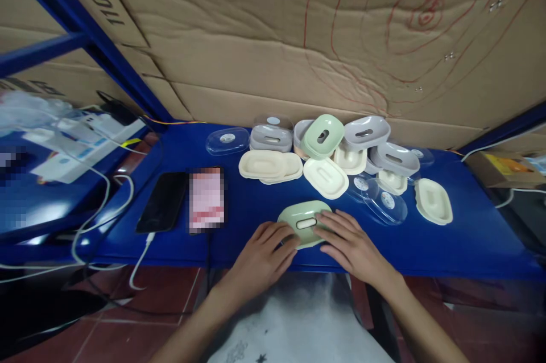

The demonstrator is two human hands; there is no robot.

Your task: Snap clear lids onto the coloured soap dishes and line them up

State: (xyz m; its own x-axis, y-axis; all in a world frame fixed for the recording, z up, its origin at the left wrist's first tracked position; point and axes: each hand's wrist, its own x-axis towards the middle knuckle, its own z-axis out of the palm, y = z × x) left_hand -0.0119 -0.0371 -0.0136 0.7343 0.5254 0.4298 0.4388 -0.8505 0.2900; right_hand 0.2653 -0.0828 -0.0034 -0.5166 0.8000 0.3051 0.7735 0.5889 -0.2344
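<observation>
A light green oval soap dish (297, 213) lies near the front edge of the blue table, with a cream piece (306, 223) showing through its middle slot. My left hand (269, 250) grips its left end, fingers bent over the rim. On the opposite end, my right hand (352, 242) has its fingers laid over the rim and holds the dish. My thumbs are mostly hidden. Just behind the dish sits a cream tray (326, 177), and another green dish (323, 136) leans on the pile.
Grey dishes (367, 132), stacked cream trays (267, 165) and clear lids (385, 202) crowd the back. One cream tray (433, 201) lies to the right. A black phone (161, 202) with a white cable and a second phone (207, 199) lie left. Cardboard (239, 38) stands behind the table.
</observation>
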